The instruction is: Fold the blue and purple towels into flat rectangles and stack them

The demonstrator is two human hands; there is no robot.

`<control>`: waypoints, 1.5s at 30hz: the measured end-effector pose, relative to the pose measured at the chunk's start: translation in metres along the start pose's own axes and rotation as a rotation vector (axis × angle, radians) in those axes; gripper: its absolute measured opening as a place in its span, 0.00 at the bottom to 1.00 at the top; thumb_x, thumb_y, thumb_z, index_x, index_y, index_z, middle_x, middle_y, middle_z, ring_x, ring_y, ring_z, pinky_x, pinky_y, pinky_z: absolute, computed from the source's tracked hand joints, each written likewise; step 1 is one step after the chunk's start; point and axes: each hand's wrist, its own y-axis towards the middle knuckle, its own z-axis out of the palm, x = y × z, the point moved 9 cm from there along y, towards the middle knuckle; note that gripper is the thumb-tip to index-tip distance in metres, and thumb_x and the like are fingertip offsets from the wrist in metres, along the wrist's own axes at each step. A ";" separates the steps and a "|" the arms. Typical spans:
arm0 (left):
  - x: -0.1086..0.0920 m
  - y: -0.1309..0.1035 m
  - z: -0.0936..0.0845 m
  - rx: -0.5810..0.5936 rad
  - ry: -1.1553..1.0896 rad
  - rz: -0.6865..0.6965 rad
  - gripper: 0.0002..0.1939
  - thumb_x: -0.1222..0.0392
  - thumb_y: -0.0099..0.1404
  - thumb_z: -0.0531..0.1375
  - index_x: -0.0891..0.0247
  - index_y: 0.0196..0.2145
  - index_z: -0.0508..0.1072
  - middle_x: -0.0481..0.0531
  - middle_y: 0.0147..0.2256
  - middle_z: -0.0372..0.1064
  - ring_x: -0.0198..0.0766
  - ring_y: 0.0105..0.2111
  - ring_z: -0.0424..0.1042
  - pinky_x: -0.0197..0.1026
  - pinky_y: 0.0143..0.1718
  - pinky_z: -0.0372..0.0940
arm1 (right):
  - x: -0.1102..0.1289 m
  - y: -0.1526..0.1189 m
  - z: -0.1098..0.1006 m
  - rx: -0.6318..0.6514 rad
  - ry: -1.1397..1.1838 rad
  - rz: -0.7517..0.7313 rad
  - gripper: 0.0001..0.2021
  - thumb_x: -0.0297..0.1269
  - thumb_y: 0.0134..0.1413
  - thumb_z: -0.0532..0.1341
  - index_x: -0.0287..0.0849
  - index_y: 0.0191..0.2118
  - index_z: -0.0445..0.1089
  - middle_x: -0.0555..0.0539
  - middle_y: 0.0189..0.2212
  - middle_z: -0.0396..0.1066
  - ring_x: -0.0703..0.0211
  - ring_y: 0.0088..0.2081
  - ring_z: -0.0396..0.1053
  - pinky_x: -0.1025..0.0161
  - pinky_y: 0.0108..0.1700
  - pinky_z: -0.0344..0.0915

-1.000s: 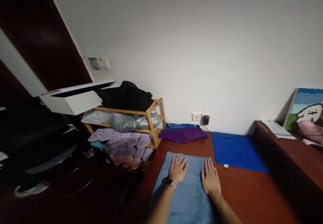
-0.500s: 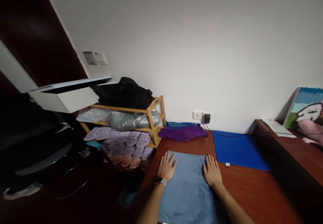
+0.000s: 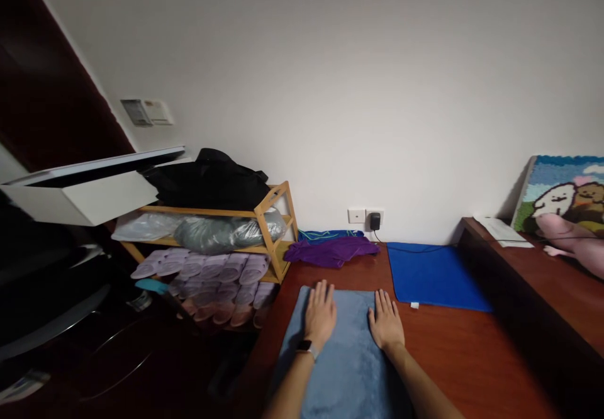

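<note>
A grey-blue cloth (image 3: 349,356) lies spread flat on the reddish-brown table (image 3: 457,350). My left hand (image 3: 321,315), with a watch on its wrist, rests near the cloth's far left corner, palm down and fingers extended. On the far right corner lies my right hand (image 3: 387,324), flat with its fingers stretched out. Neither hand grips anything. Beyond the hands, a crumpled purple cloth (image 3: 333,252) sits by the wall, and a flat bright blue cloth (image 3: 436,277) with a white tag is to the right.
Left of the table stands a wooden rack (image 3: 267,236) with a black bag (image 3: 207,180), wrapped bundles and slippers (image 3: 226,268). A black plug (image 3: 375,221) is in the wall socket. A raised ledge at right holds papers (image 3: 503,231) and a pink plush (image 3: 570,240).
The view has turned slightly right. My left hand has shifted inward along the cloth's far edge, uncovering its left corner. My right hand stays at the right corner.
</note>
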 end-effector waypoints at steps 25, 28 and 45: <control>0.101 0.011 0.033 0.170 0.038 -0.138 0.32 0.45 0.76 0.42 0.60 0.71 0.55 0.55 0.71 0.52 0.47 0.71 0.49 0.54 0.70 0.47 | -0.002 0.001 0.000 0.017 -0.018 0.016 0.34 0.47 0.68 0.38 0.35 0.74 0.40 0.47 0.75 0.36 0.55 0.75 0.33 0.54 0.73 0.31; 0.102 0.018 0.026 0.184 0.048 -0.162 0.33 0.44 0.75 0.42 0.62 0.70 0.59 0.58 0.70 0.55 0.52 0.71 0.51 0.58 0.70 0.46 | 0.000 0.002 -0.001 0.018 -0.018 0.020 0.34 0.47 0.68 0.38 0.35 0.74 0.40 0.47 0.75 0.36 0.55 0.75 0.34 0.53 0.73 0.30; 0.012 -0.030 0.026 0.134 -0.017 0.008 0.31 0.41 0.76 0.42 0.55 0.70 0.59 0.55 0.71 0.53 0.48 0.71 0.51 0.56 0.70 0.48 | -0.001 0.012 0.000 0.003 -0.019 0.028 0.34 0.46 0.68 0.39 0.34 0.74 0.39 0.45 0.75 0.36 0.54 0.75 0.33 0.52 0.73 0.30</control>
